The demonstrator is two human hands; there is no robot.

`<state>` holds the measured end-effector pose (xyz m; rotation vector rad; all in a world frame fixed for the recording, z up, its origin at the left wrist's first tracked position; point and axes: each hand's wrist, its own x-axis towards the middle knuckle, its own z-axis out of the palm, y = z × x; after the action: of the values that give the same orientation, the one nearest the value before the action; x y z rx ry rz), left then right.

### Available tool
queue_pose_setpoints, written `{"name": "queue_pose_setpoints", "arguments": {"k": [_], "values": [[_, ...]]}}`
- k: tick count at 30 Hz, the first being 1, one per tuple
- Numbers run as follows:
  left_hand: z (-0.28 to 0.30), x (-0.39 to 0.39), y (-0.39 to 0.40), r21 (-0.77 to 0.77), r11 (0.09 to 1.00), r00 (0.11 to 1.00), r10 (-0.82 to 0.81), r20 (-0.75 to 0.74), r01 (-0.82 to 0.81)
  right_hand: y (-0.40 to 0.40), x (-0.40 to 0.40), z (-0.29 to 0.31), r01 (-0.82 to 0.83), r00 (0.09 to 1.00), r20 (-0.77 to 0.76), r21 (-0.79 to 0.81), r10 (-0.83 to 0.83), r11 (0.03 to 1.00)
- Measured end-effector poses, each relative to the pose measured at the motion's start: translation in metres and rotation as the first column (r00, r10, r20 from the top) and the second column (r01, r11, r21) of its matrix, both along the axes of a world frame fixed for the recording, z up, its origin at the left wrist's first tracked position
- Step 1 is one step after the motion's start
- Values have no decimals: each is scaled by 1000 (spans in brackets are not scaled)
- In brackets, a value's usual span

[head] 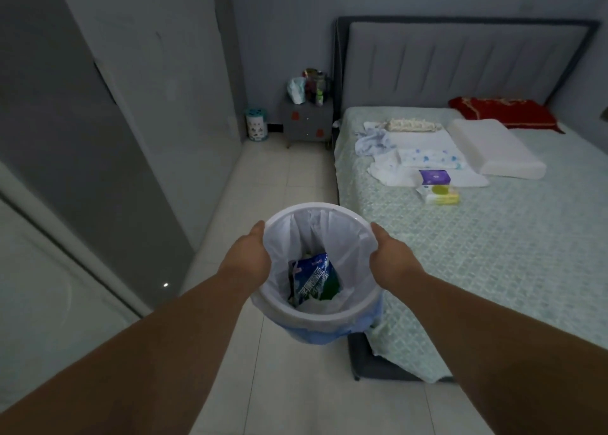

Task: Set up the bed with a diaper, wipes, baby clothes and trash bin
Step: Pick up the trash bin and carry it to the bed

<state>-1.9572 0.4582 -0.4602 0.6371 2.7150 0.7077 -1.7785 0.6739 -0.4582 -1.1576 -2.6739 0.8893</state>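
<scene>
Both hands' fingers hidden behind trash bin [317, 313], wrapper [312, 280] half-buried

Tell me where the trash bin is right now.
In the head view the trash bin is low at centre, held above the floor tiles between the left hand and right hand, just off the bed near its foot corner.

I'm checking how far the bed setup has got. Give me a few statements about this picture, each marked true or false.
1. Both hands hold the trash bin, left hand and right hand on opposite sides of its rim. True.
2. The bin is empty. False: a blue packet lies inside its liner.
3. The bin stands on the bed. False: it is held above the floor beside the bed.
4. Two tissue or wipe packs lie on the bed. True.
</scene>
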Motion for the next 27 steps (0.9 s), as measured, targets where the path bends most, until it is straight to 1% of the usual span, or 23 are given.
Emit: {"name": "queue_pose_setpoints", "arguments": {"k": [3, 7, 10, 16, 18, 22, 24, 27], "values": [[0, -40, 34, -1, 1000, 1000, 11, 6, -11, 38, -43, 4, -19, 1000, 8, 18, 19, 1000], [-4, -95, 68, -7, 1000, 1000, 6, 29, -6, 71, -97, 2, 1, 1000, 21, -30, -1, 1000], [-11, -143, 89, -12, 1000, 1000, -3, 31, 4, 91, -143, -2, -10, 1000, 26, -19, 11, 1000], [-20, -278, 131, -8, 998, 998, -67, -5, 67, 118, -263, -7, 59, 998, -16, -17, -59, 998], [-20, -316, 140, -7, 997, 997, -72, -7, 72, 123, -297, -7, 60, 998, -15, -2, -60, 998], [-20, -385, 161, -17, 995, 995, -96, -4, 96, 135, -355, -10, 73, 997, 20, 3, -73, 997], [-19, -409, 175, -22, 993, 993, -120, 10, 120, 147, -377, -10, 76, 997, 18, -7, -75, 997], [-23, -440, 201, -32, 991, 992, -129, 14, 129, 172, -411, -13, 82, 995, 61, -13, -81, 997]]}}
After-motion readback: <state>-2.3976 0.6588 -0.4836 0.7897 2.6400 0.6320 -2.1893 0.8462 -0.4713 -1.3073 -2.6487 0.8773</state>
